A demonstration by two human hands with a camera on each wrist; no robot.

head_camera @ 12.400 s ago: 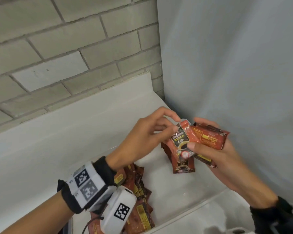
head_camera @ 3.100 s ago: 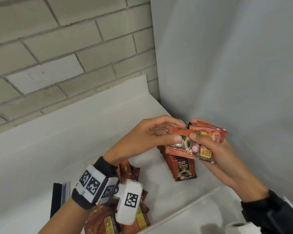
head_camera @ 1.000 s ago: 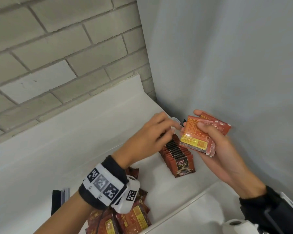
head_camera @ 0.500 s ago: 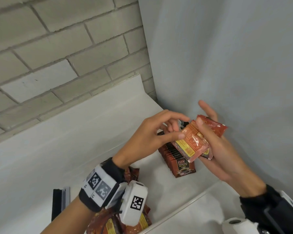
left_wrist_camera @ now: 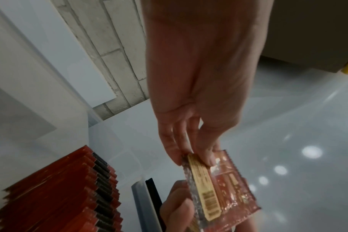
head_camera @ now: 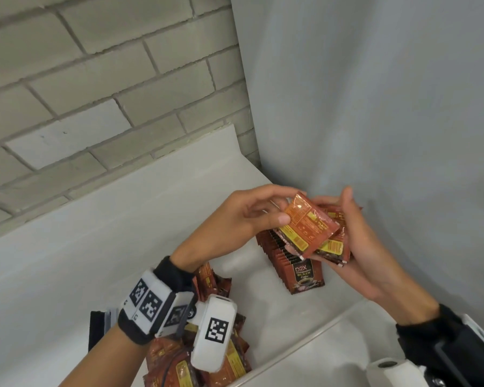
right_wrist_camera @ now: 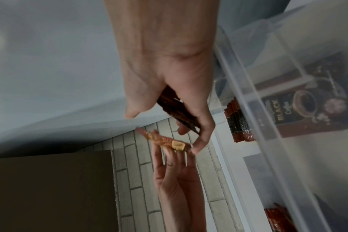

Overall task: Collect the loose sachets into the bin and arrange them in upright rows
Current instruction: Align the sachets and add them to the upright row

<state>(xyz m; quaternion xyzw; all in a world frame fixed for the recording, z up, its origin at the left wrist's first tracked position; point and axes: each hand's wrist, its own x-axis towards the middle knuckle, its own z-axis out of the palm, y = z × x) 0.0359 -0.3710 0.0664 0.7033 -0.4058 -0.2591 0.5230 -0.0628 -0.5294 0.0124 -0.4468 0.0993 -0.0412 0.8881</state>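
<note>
My left hand pinches one red-orange coffee sachet by its edge, back side up, above the bin. In the left wrist view that sachet hangs from thumb and fingers. My right hand cups a small stack of sachets just under it; in the right wrist view the stack sits between thumb and fingers. Below both hands an upright row of sachets stands at the bin's far right end. A loose pile of sachets lies at the bin's near left, partly hidden by my left wrist.
The clear plastic bin's front rim runs across the lower right. A brick wall stands behind and a smooth grey panel to the right. A paper roll sits outside the bin near my right wrist. A brown cardboard box shows in the right wrist view.
My left hand has drawn one sachet off the stack in my right hand and turned it flatter; the right hand's fingers have opened slightly around the remaining stack.
</note>
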